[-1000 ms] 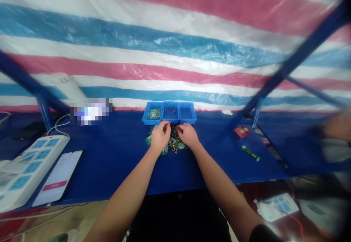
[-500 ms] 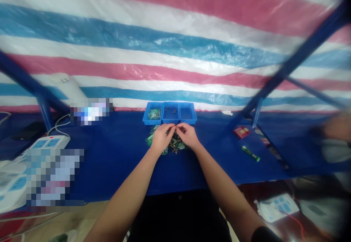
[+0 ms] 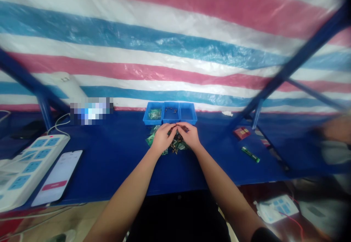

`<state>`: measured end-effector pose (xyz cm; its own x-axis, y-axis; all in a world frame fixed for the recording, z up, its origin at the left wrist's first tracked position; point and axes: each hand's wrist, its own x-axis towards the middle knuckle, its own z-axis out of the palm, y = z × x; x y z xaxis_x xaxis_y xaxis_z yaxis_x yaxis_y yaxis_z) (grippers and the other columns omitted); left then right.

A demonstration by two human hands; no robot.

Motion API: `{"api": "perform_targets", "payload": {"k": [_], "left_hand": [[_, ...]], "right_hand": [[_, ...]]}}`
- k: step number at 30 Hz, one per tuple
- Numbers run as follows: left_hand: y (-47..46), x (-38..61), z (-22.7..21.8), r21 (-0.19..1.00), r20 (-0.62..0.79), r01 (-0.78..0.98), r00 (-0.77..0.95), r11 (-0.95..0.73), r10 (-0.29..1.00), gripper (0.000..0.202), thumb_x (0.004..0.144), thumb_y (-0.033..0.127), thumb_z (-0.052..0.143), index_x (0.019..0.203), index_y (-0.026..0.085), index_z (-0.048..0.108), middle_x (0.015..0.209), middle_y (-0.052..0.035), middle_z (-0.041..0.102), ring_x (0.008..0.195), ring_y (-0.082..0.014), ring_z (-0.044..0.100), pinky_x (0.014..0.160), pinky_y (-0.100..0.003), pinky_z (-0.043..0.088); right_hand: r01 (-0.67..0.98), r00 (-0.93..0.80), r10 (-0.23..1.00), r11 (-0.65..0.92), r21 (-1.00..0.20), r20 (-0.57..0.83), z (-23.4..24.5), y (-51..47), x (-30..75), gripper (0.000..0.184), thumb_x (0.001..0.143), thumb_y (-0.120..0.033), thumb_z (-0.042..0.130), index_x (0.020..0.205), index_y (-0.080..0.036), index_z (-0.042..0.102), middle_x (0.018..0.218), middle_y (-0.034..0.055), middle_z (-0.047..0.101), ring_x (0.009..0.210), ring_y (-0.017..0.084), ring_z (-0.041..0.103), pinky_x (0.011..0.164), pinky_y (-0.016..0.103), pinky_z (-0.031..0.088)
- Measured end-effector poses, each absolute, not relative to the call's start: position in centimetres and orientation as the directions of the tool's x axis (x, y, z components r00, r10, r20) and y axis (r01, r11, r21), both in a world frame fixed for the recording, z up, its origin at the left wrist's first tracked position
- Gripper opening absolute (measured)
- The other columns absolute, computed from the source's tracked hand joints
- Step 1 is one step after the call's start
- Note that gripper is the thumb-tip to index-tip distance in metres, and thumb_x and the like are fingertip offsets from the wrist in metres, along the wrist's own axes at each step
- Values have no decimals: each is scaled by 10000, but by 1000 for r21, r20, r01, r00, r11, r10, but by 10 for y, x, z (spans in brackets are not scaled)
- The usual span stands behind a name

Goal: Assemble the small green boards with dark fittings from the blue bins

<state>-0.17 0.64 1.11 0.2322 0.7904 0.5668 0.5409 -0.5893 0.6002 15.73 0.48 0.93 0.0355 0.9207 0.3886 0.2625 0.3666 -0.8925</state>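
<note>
My left hand (image 3: 163, 136) and my right hand (image 3: 189, 135) meet at the fingertips over a pile of small green and brass-coloured parts (image 3: 174, 148) on the blue table. Both are closed in a pinch; whatever lies between the fingers is too small to make out. Just beyond them stand three blue bins side by side. Green pieces lie in the left bin (image 3: 148, 116). A few small brass-coloured bits are in the middle bin (image 3: 171, 120), and nothing shows in the right bin (image 3: 188, 114). My hands partly cover the pile.
On the left are a white power strip (image 3: 30, 167) and a phone (image 3: 59, 176). A red box (image 3: 241, 133) and a green tube (image 3: 250, 154) lie to the right. Slanted blue metal bars (image 3: 285, 66) flank the table (image 3: 109, 161). A blurred person (image 3: 336, 136) is at far right.
My fingers have shifted slightly at the fingertips, with both hands still pinched together over the pile. The bins and pile look the same.
</note>
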Motion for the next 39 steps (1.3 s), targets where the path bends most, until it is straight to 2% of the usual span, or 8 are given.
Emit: {"api": "perform_targets", "payload": {"k": [4,14,24,30,34,39], "left_hand": [[7,-3,10,624,548,538,215,-566,808,263,940,342,490,1101,219,657,1019,-62,702,928,-192,644,866,-344,512],[8,-3,9,685,512,535,128,-494,849,254,918,350,521,1083,215,657,1012,-57,710,875,-179,671,803,-311,545],[9,-4,9,667,543,551,103,-502,833,220,915,345,534,1021,218,678,1015,-51,718,851,-170,675,810,-304,538],[9,-3,10,674,533,543,112,-501,839,214,933,347,504,986,214,664,1004,-49,710,884,-175,663,829,-299,516],[8,-3,12,684,501,544,135,-486,855,224,939,359,490,994,217,655,993,-42,711,875,-174,659,797,-281,505],[7,-4,13,681,470,573,137,-457,872,227,939,373,488,968,214,648,904,-21,714,798,-161,657,756,-265,492]], "right_hand": [[194,56,936,331,-923,348,10,6,157,282,817,-419,630,956,-188,715,865,49,723,718,167,640,707,292,540],[294,8,931,346,-891,364,10,5,158,317,833,-476,605,829,-181,723,751,26,699,651,155,615,637,263,502],[316,-10,931,350,-882,366,7,6,159,323,845,-477,588,790,-183,711,666,8,654,599,139,577,586,249,467],[304,3,917,379,-874,399,9,6,160,321,843,-412,605,1075,-207,689,833,26,701,648,138,593,624,255,489],[347,1,895,418,-840,446,7,7,161,253,842,-393,615,975,-206,721,888,42,717,663,143,597,618,263,483],[348,-16,880,450,-823,474,2,9,161,239,840,-387,623,967,-216,732,895,46,721,656,144,601,624,273,490]]}}
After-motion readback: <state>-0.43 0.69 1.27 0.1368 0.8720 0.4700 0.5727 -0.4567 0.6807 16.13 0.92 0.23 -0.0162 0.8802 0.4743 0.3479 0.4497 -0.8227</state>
